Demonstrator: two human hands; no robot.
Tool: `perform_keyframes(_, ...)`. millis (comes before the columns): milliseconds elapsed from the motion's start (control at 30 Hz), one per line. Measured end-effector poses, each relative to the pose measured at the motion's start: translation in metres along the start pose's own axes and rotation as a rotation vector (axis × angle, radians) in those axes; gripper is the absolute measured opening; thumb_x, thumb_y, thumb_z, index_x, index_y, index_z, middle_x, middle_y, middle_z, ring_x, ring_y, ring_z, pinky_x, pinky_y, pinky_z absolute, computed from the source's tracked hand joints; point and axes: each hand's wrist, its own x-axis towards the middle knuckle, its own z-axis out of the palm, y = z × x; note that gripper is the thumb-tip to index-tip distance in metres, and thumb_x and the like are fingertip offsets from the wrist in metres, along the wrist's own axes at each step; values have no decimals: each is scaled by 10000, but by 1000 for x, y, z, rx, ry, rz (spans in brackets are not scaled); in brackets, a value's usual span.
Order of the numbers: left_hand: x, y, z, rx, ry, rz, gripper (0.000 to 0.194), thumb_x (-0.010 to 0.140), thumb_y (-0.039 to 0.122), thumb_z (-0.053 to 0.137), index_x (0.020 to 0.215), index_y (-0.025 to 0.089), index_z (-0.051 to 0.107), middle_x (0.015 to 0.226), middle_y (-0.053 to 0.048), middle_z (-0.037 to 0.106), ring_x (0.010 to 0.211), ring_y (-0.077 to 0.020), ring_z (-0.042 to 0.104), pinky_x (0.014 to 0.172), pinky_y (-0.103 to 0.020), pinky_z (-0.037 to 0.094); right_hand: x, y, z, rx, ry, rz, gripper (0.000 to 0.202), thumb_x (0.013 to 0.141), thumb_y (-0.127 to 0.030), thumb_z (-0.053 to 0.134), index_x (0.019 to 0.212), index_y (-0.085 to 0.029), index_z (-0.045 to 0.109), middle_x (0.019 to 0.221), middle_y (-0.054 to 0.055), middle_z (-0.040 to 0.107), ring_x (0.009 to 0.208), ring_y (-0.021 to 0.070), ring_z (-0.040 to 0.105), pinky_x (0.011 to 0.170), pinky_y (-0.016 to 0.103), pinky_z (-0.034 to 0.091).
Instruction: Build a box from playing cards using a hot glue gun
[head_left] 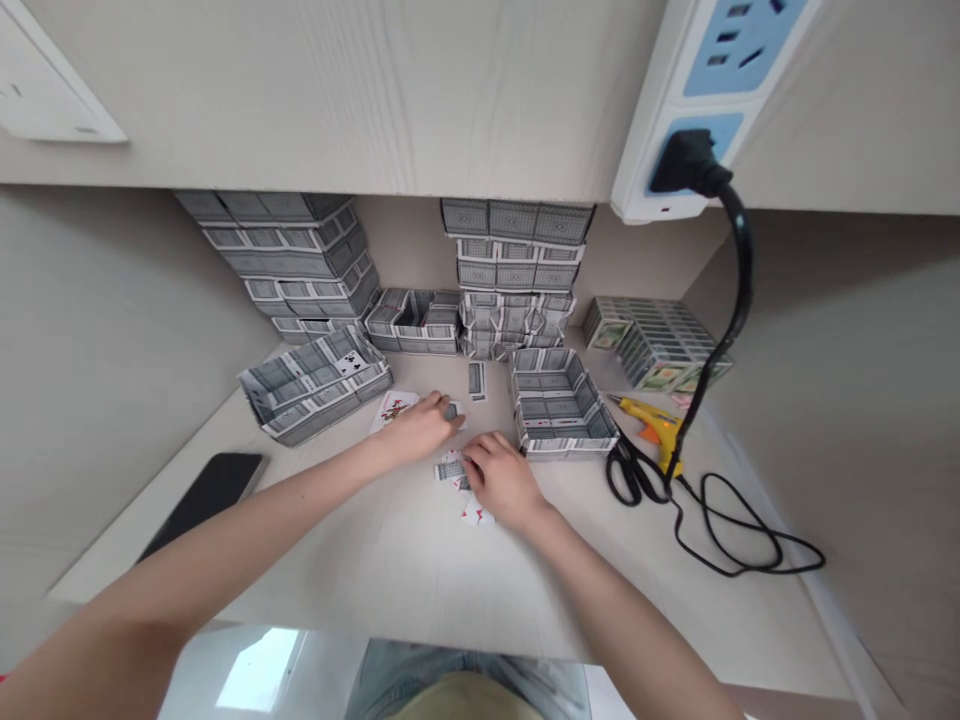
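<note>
My left hand (420, 430) is low over the desk with its fingers bent and closed on a grey-backed playing card (454, 411). Partly under that wrist lies a joker card (393, 406). My right hand (504, 482) is curled, its fingertips pinching at a folded playing card (450, 470) in a small loose pile. White card pieces with red marks (477, 514) stick out below it; the fingers hide part of the pile. Just beyond both hands lies a separate folded card (477, 381).
Open boxes made of cards stand left (315, 385) and right (562, 400). Behind them rise stacked card boxes (517, 270). At right are card packs (660, 340), a yellow glue gun (652, 425), black scissors (630, 475) and a looping cable (739, 300). A phone (206, 500) lies left.
</note>
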Motion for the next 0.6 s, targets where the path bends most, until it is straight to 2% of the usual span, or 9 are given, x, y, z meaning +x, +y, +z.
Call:
perform_keyframes(167,6,2,-1,114,-22,41,241,850,205,400,1004,142,574,834,-121,600,920,-233,498,805,-340,328,0,1,2,8,6,3,176,845,-201,457,916,-180,617,884,67,576,928,197,472,824,315,414)
perform_keyframes(300,16,-2,4,172,-4,74,230,850,206,398,962,117,578,786,-115,604,870,-232,516,767,-341,334,-1,0,2,17,17,7,186,841,-201,465,957,-185,611,899,68,570,943,201,462,830,322,410)
perform_keyframes(467,29,-4,9,145,32,49,228,840,188,409,967,104,580,761,-114,612,844,-222,532,759,-337,339,1,1,5,30,43,20,167,835,-186,471,911,-183,620,893,69,561,933,197,459,831,321,409)
perform_keyframes(600,23,-4,6,87,18,71,216,834,176,418,957,125,589,779,-106,618,865,-220,536,777,-338,348,1,1,5,42,50,21,164,834,-187,472,910,-180,617,901,68,559,935,194,456,839,318,408)
